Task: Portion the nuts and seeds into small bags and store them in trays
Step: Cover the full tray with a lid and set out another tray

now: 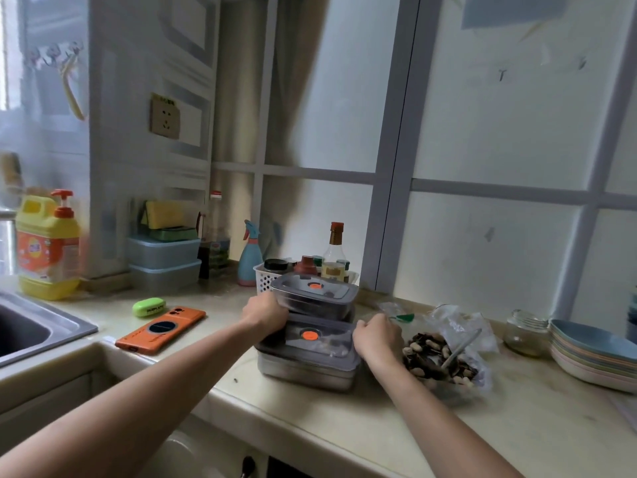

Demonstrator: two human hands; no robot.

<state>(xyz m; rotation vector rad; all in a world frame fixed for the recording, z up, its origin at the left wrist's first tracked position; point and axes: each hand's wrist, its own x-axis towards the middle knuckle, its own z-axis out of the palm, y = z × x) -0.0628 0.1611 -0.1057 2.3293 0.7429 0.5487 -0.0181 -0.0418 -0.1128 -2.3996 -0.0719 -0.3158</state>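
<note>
Roughly midway along the countertop, close to its front edge, a stack of lidded trays is seen. The top tray is tilted and sits askew on the middle tray, each lid carrying an orange valve. A metal tray forms the bottom of the stack.

The left hand is curled round the left end of the top tray and grips it. The right hand is closed, knuckles up, on the right rim of the middle tray's lid, which it appears to grip. The stack is thus held between the two hands.

Just beside the right hand, toward the right end of the countertop, an open clear bag of nuts and seeds is lying, with a spoon stuck in it. Behind that hand some crumpled small bags are seen.

Further right, a glass jar and a stack of plates are placed. A white basket of bottles is set just behind the stack, near the back edge. To the left, an orange phone and a green case are laid beside the sink.
</note>
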